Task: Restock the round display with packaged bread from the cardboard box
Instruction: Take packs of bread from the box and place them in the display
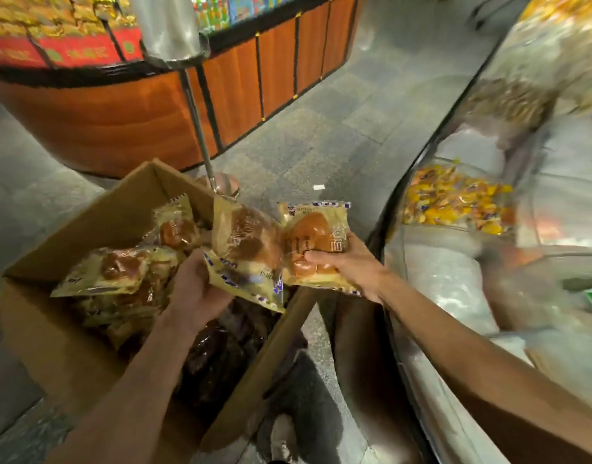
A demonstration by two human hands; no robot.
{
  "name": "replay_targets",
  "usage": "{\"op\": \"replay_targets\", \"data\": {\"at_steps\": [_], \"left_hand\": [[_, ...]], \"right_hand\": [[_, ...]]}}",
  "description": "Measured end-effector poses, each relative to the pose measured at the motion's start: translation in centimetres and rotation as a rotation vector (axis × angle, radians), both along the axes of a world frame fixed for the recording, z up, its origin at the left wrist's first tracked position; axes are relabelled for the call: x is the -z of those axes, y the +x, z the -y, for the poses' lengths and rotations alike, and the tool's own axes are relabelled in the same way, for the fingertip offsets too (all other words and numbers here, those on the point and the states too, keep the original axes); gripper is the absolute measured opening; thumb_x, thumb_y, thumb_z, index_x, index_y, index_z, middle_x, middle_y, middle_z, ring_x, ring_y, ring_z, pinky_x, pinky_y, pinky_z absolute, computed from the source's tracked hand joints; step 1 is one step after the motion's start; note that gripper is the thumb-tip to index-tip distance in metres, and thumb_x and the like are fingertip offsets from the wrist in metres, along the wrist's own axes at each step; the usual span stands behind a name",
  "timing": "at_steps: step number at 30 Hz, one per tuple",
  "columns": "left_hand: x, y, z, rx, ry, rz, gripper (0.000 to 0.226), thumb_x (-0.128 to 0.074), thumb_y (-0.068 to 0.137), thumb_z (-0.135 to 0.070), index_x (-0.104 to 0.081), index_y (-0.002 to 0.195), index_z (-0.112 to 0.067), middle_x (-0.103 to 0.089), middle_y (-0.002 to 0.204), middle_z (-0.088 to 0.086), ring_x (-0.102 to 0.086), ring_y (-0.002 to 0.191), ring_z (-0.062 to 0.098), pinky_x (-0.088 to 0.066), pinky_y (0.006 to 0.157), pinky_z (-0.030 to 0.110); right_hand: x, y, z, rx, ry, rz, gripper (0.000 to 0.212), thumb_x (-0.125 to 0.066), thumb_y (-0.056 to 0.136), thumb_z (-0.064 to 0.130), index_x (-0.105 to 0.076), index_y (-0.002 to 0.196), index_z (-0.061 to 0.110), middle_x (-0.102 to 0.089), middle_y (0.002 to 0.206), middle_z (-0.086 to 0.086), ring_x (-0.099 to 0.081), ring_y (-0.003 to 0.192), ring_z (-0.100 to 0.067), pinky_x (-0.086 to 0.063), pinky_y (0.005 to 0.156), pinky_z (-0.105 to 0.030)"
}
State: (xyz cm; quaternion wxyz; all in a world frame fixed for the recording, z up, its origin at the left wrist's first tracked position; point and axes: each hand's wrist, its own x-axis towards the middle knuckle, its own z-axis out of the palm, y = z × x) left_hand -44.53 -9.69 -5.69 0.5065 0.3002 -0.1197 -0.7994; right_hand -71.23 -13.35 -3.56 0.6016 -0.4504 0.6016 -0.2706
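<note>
The cardboard box (53, 346) is open on top, with bread packs (113, 272) piled in its left side. A metal pole (201, 135) stands just beyond its far corner, and a curved glass counter (455, 279) runs close along its right. Bare floor (304, 145) lies beyond the box, between the pole and the counter.

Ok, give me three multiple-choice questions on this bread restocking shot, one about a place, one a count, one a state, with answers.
1. The left grip's pack is: A over the box; B on the floor; C in the glass case.
2. Packs held: A one; B two; C four.
3. The box is: A open; B taped shut; C flattened.
Answers: 1 A, it hangs above the bread in the box. 2 B, the right grip holds a second pack. 3 A, its flap is folded out.
</note>
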Motion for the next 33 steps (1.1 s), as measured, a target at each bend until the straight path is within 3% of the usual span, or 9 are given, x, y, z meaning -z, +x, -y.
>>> {"op": "replay_targets", "data": {"at_steps": [3,7,11,13,17,21,24,29,33], "left_hand": [[-1.5,-6.4,3.0,0.128,-0.011,0.082,0.040,-0.042,0.089,-0.025,-0.065,0.116,-0.004,-0.068,0.119,0.017,-0.060,0.118,0.037,-0.042,0.107,0.052],[-4.0,-18.0,4.0,0.409,-0.057,0.214,0.086,-0.070,0.082,-0.052,-0.038,0.152,-0.015,-0.041,0.153,0.016,-0.040,0.140,0.040,-0.035,0.108,0.068],[-8.7,-31.5,0.0,0.678,-0.287,0.379,0.041,-0.088,0.060,-0.014,-0.079,0.100,-0.016,-0.075,0.106,0.011,-0.073,0.095,0.023,-0.061,0.076,0.038],[-9.5,-36.9,-1.7,0.677,-0.353,0.477,0.032,-0.087,0.059,-0.008,-0.080,0.089,-0.016,-0.076,0.099,0.008,-0.074,0.091,0.022,-0.061,0.080,0.039],[-9.4,-45.6,-5.0,0.771,-0.472,0.621,0.097,-0.098,0.023,-0.055,-0.066,0.106,-0.015,-0.078,0.094,0.000,-0.072,0.095,0.020,-0.054,0.092,0.039],[-9.7,-51.9,-10.0,0.864,-0.468,0.554,0.051,-0.084,0.062,-0.004,-0.063,0.109,-0.006,-0.077,0.094,0.010,-0.070,0.092,0.027,-0.058,0.082,0.032],[-9.7,-54.7,-12.6,0.913,-0.418,0.609,0.041,-0.061,0.070,0.008,-0.062,0.107,-0.008,-0.073,0.090,0.010,-0.071,0.078,0.022,-0.055,0.066,0.030],[-8.8,-56.7,-13.0,0.970,-0.456,0.748,0.065,-0.067,0.055,-0.005,-0.056,0.119,-0.002,-0.069,0.097,0.013,-0.069,0.086,0.023,-0.052,0.076,0.034],[-7.9,-57.7,-9.7,0.929,-0.437,0.848,0.066,-0.070,0.069,0.001,-0.053,0.133,0.000,-0.061,0.125,0.028,-0.055,0.120,0.044,-0.038,0.110,0.058]], "right_hand": [[-3.7,-7.1,-2.7,0.220,-0.085,0.038,0.058,-0.092,0.066,0.023,-0.058,0.113,0.028,-0.075,0.105,0.004,-0.072,0.092,-0.009,-0.057,0.079,-0.026],[-7.1,-17.8,-8.2,0.450,-0.199,-0.029,0.057,-0.092,0.066,0.022,-0.060,0.113,0.023,-0.076,0.099,0.002,-0.073,0.082,-0.007,-0.057,0.067,-0.024],[-9.2,-28.2,-15.9,0.579,-0.243,-0.132,0.066,-0.089,0.068,0.010,-0.052,0.123,0.012,-0.073,0.102,0.001,-0.070,0.073,0.003,-0.052,0.063,-0.012],[-9.7,-33.0,-20.0,0.631,-0.246,-0.134,0.059,-0.085,0.071,0.003,-0.054,0.121,0.011,-0.074,0.107,-0.005,-0.070,0.075,0.001,-0.056,0.070,-0.015],[-9.8,-40.8,-28.0,0.757,-0.241,-0.142,0.057,-0.089,0.068,0.017,-0.055,0.114,0.024,-0.071,0.101,0.006,-0.066,0.073,0.011,-0.050,0.065,-0.008],[-7.7,-46.2,-33.7,0.806,-0.172,-0.205,0.112,-0.096,0.041,0.058,-0.047,0.137,0.026,-0.068,0.124,0.004,-0.065,0.109,-0.008,-0.050,0.100,-0.030],[-7.1,-47.7,-36.6,0.775,-0.123,-0.116,0.094,-0.093,0.057,0.044,-0.044,0.136,0.028,-0.066,0.125,0.004,-0.066,0.106,-0.006,-0.054,0.080,-0.018],[-5.8,-49.7,-40.5,0.816,-0.035,-0.138,0.119,-0.093,0.043,0.060,-0.037,0.143,0.028,-0.054,0.142,0.001,-0.059,0.121,-0.017,-0.049,0.102,-0.038],[-8.0,-51.2,-43.4,0.893,0.044,-0.208,0.118,-0.094,0.040,0.052,-0.035,0.139,0.028,-0.053,0.131,0.001,-0.065,0.097,-0.010,-0.053,0.076,-0.021]]}}
